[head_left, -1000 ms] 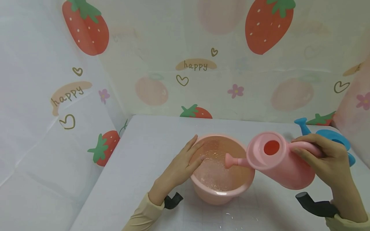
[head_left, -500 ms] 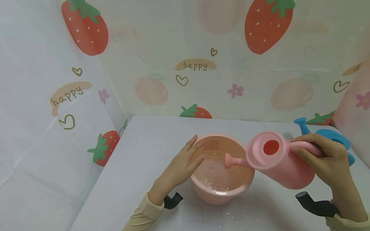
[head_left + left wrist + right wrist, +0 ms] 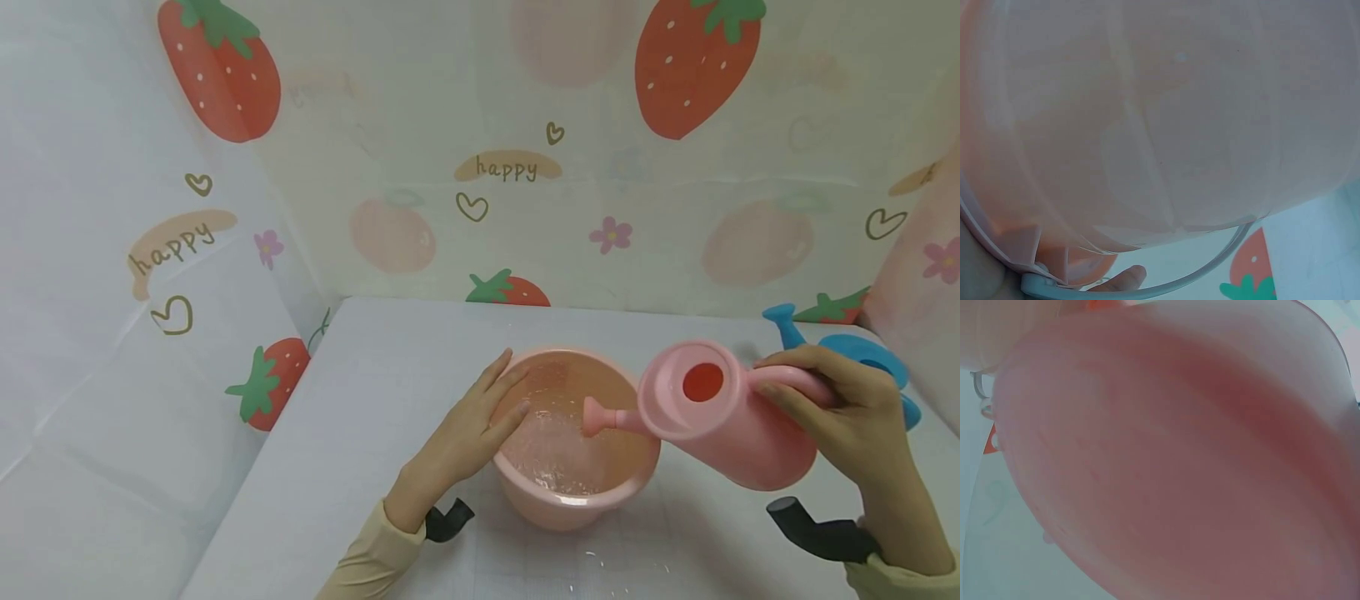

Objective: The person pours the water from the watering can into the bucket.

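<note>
A pink bucket (image 3: 555, 518) with rippling water (image 3: 551, 442) in it stands on the table. My left hand (image 3: 468, 425) rests over the left part of its rim, fingers mostly straight. In the left wrist view the bucket wall (image 3: 1166, 125) fills most of the picture, and a fingertip (image 3: 1129, 278) shows by the bucket's grey handle (image 3: 1179, 284). With my right hand (image 3: 847, 408) I grip the handle of a pink watering can (image 3: 735, 442), tilted so its spout (image 3: 600, 417) hangs over the bucket. The can's body (image 3: 1166, 469) covers most of the right wrist view.
A blue watering can (image 3: 787, 327) stands at the back right, partly hidden behind my right hand. Water drops (image 3: 592, 557) lie on the white table (image 3: 360, 383) in front of the bucket. Strawberry-printed sheets (image 3: 517, 229) hang behind and at the sides.
Both hands, the pink watering can and the bucket keep their places. Only the ripples on the water in the bucket differ.
</note>
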The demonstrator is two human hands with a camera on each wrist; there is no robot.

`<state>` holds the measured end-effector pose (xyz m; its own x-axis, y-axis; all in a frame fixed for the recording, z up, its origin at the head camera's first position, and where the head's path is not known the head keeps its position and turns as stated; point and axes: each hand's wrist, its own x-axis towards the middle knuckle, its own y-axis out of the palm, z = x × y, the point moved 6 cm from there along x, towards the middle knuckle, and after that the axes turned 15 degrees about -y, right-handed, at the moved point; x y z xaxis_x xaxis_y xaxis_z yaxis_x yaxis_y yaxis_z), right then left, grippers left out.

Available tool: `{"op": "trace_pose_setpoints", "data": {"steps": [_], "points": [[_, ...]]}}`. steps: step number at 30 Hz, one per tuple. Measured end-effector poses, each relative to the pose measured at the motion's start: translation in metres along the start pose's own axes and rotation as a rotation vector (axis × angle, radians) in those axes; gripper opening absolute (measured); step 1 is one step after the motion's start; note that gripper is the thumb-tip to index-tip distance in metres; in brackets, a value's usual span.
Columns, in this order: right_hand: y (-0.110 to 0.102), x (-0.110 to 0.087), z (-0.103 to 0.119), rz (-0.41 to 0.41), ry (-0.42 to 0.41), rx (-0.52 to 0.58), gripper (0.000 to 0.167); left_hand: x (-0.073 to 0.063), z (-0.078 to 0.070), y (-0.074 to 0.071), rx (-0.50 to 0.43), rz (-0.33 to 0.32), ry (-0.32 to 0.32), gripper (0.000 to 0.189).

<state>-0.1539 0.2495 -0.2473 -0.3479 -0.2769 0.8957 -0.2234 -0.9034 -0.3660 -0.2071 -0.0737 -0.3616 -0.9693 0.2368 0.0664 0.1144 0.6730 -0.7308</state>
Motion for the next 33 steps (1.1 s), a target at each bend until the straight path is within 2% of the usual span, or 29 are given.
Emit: {"op": "trace_pose_setpoints", "data": {"steps": [10,21,33], "points": [[0.0001,0.0004,-0.0006,-0.001,0.005,-0.008,0.027,0.0002,0.0002,0.0003,0.0,0.003,-0.005,0.057],[0.0018,0.0038,0.0018,-0.011,-0.023,0.044,0.028,0.0006,-0.0001,0.0003,-0.005,0.0,0.004,0.055],[0.0012,0.0019,0.0,0.0,0.005,0.013,0.026,0.0015,0.0011,0.0005,-0.003,-0.004,0.009,0.055]]}}
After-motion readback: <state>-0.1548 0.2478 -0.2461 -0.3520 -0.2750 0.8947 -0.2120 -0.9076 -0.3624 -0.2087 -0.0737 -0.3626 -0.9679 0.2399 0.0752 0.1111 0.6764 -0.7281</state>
